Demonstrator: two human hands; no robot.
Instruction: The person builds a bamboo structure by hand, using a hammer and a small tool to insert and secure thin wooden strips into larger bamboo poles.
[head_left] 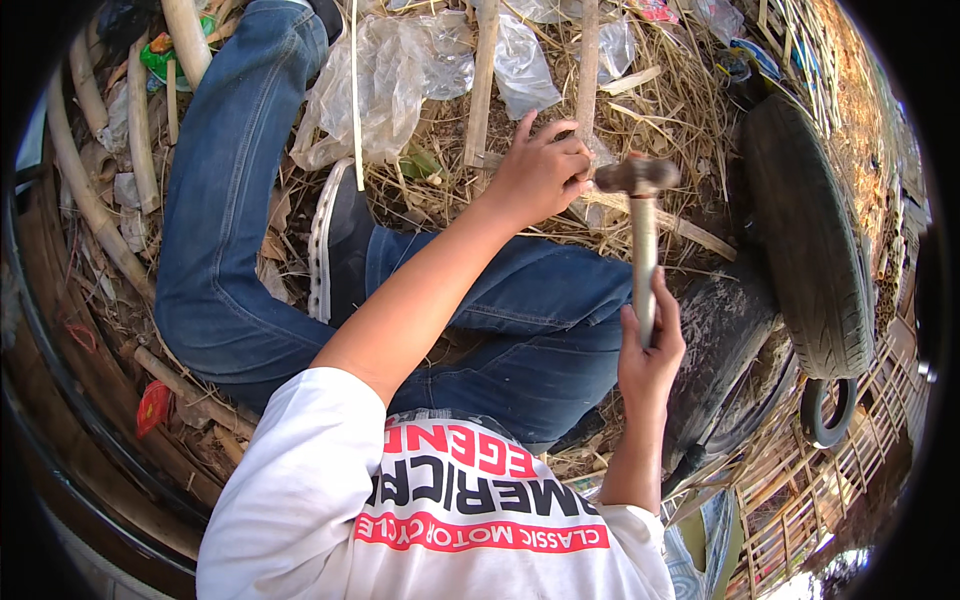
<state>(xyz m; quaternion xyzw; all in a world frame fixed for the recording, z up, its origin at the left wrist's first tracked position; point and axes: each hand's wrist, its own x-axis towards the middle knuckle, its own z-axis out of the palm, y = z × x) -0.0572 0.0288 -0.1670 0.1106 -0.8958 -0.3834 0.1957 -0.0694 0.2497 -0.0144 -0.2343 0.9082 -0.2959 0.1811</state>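
My right hand (652, 345) is wrapped round the pale handle of a hammer (644, 240), which stands nearly upright. Its dark, worn metal head is level with my left hand (543, 172), close beside the fingertips. Those left fingers are curled and pinched together, and a small dark bit shows among them. What they grip is mostly hidden. Just beyond the left hand, two wooden strips, a left strip (483, 85) and a right strip (588, 70), run away from me. A flat piece of wood (690, 233) lies on the straw under the hammer head.
My jeans-clad legs (240, 170) are bent on the ground, one shoe (342, 240) between them. Clear plastic sheeting (375, 100) lies on straw ahead. Tyres (805, 240) stand at the right beside a slatted lattice (800, 500). Curved branches (95, 215) lie at the left.
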